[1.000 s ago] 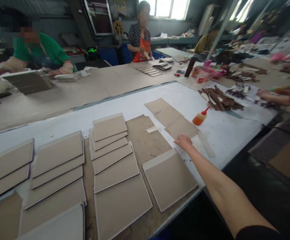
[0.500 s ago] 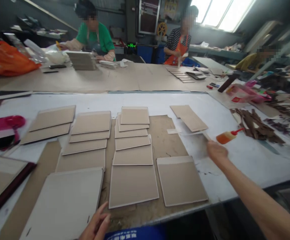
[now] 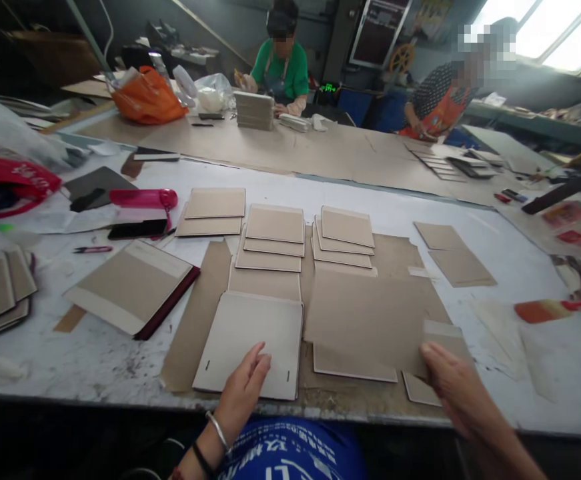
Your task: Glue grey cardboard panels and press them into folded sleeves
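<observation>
My right hand (image 3: 447, 373) is closed on the right edge of a brown cardboard sheet (image 3: 365, 313). The sheet hangs over the middle stack of beige panels and partly hides it. Below its edge shows a light-rimmed panel (image 3: 355, 363); another panel (image 3: 423, 390) lies partly hidden beside my right hand. My left hand (image 3: 250, 373) is open, fingers stretched, above a pale grey board (image 3: 265, 333) with two short dark marks near its front edge. Whether it touches the board I cannot tell. Behind that board, overlapping beige panels (image 3: 275, 223) lie in a row.
Two brown sheets (image 3: 463, 267) and a glue bottle with a red nozzle (image 3: 540, 311) lie at right. To the left are a maroon-edged panel (image 3: 130, 287), a phone (image 3: 137, 229) and a pink case (image 3: 143, 198). Two people work across the table, near an orange bag (image 3: 150, 97).
My right hand has come nearer, bringing a brown sheet over the middle stack. My left hand has moved further over the grey board. The view has turned left.
</observation>
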The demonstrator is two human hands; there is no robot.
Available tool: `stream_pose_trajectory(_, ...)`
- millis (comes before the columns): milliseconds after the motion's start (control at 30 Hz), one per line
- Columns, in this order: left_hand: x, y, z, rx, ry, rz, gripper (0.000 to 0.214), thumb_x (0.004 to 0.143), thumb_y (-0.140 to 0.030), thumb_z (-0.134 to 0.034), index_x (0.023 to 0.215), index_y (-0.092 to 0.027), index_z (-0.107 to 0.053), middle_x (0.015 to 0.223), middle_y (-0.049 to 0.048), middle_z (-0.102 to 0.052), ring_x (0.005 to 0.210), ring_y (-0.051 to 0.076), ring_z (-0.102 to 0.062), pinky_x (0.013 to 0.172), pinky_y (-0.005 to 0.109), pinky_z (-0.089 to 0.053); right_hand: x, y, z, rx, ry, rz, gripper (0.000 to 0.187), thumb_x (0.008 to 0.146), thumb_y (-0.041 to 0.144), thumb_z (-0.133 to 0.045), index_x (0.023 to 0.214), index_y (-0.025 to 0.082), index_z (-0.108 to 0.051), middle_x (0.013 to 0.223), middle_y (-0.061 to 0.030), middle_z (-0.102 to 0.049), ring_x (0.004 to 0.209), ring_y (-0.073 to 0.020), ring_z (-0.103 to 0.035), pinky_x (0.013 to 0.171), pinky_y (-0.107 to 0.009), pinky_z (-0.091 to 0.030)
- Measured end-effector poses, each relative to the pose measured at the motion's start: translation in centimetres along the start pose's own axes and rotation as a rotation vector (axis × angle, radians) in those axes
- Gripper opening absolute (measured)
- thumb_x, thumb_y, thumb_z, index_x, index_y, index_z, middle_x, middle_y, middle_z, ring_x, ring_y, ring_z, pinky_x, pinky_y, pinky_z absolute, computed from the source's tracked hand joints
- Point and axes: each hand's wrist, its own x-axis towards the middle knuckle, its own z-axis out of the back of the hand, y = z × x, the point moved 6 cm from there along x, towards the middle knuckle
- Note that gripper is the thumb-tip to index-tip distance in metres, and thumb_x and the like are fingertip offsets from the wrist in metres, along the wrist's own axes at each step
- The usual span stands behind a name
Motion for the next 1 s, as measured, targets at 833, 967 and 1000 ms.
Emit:
stream_pose_trajectory(833,2.4,3.5,12.4,0.642,-0.125,-0.157,0.019,0.075,-0.035,-0.033,0.061,-0.023,-0.036,0.061,-0.001,-0.044,0.063,0.017,-0.046,0.064,0.03,-0.037,-4.0,1.0,-22.5,-0.901,0.271,0.143,0.023,0.089,0.033,-0.027,0.079,0.022,-0.045,0.074,-0.0037,-0.059,0.067,-0.0163,-0.055,0.055,-0.025,-0.026)
stream_pose_trajectory(967,2.6,3.8,12.4,0.701,-0.119,-0.144,0.017,0.076,-0.032,-0.032,0.062,-0.024,-0.035,0.064,0.0006,-0.046,0.065,0.018,-0.048,0.066,0.032,-0.039,-4.1,0.8,-22.8,-0.97,0.279,0.11,0.024,0.089,0.033,-0.026,0.085,0.022,-0.046,0.081,-0.0054,-0.062,0.074,-0.0191,-0.059,0.057,-0.027,-0.029)
stream_pose_trajectory(1000,2.6,3.8,12.4,0.712,-0.117,-0.139,0.016,0.076,-0.031,-0.032,0.062,-0.024,-0.034,0.064,0.0006,-0.046,0.065,0.018,-0.048,0.067,0.032,-0.039,-4.2,0.8,-22.9,-0.972,0.277,0.109,0.023,0.089,0.033,-0.026,0.085,0.022,-0.047,0.082,-0.0054,-0.062,0.075,-0.0192,-0.059,0.058,-0.027,-0.03)
